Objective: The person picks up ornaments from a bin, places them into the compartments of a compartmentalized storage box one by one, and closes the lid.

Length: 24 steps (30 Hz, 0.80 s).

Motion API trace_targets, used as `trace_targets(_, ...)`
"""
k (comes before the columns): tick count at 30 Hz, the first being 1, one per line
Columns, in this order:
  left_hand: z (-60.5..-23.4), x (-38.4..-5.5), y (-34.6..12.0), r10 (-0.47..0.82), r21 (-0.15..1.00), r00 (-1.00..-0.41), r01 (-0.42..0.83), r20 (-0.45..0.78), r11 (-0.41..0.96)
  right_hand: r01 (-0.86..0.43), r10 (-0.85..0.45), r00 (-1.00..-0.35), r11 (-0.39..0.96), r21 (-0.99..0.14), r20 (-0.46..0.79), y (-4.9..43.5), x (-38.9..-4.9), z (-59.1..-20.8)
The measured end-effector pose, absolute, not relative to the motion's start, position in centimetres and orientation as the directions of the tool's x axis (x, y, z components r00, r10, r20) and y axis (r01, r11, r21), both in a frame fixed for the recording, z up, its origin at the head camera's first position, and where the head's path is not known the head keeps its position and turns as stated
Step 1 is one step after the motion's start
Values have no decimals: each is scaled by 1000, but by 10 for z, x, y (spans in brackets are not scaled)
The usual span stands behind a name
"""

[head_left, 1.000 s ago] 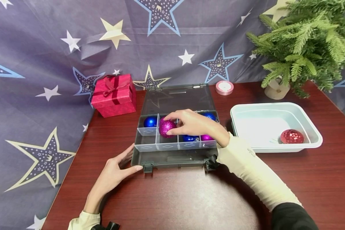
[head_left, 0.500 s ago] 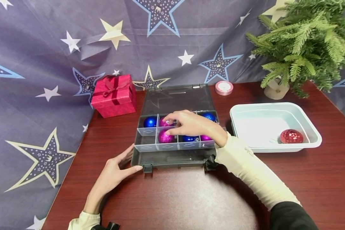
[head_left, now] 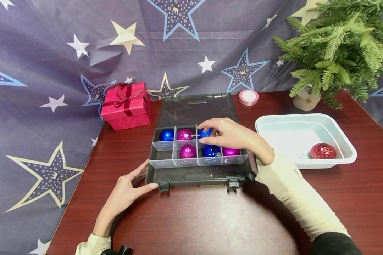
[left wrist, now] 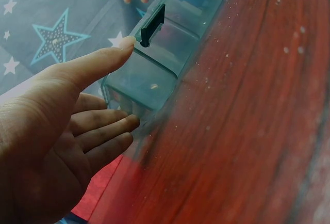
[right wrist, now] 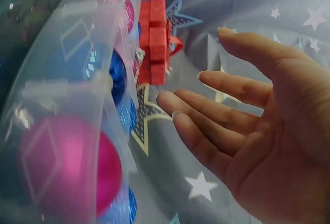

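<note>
A dark translucent divided storage box (head_left: pixel 198 177) lies with its lid laid back. Christmas baubles sit in its compartments: a plain blue one (head_left: pixel 166 135), two glittery magenta ones, one at the back (head_left: pixel 184 134) and one in front (head_left: pixel 187 151), a shiny blue one (head_left: pixel 211 151) and a magenta one (head_left: pixel 231 151). My right hand (head_left: pixel 231 134) hovers over the back row, its fingers loosely extended and holding nothing; it partly covers a glittery blue bauble (head_left: pixel 205 133). My left hand (head_left: pixel 124 191) rests at the box's front left corner, thumb by the latch (left wrist: pixel 153 25), fingers straight along the side.
Right of the box stands a pale blue tray (head_left: pixel 281 127) with a red bauble (head_left: pixel 323 151) in it. Behind are a pink ribbon roll (head_left: pixel 249 97) and a small artificial fir tree (head_left: pixel 338 53). A red gift box (head_left: pixel 126 106) stands at the back left.
My right hand has lowered a glittery magenta bauble into the front row's second compartment and let go of it. It has then moved right over the box. My left hand has stayed in place.
</note>
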<state>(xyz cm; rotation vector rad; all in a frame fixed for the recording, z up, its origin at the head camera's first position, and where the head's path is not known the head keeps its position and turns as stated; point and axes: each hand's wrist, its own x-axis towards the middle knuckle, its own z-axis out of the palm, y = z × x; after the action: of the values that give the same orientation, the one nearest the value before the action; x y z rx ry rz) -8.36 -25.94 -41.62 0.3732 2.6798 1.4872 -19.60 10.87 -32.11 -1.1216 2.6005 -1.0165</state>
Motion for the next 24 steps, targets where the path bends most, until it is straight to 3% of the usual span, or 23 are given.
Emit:
trace_targets(16, -415, -83, -259, 236, 831, -969, 186, 68, 525, -481, -534, -831, 548, -685, 157, 187, -176, -318)
trace_targets(24, -416, -83, -260, 239, 827, -968, 196, 78, 528, -439, -438, -882, 631, -640, 173, 240, -160, -320)
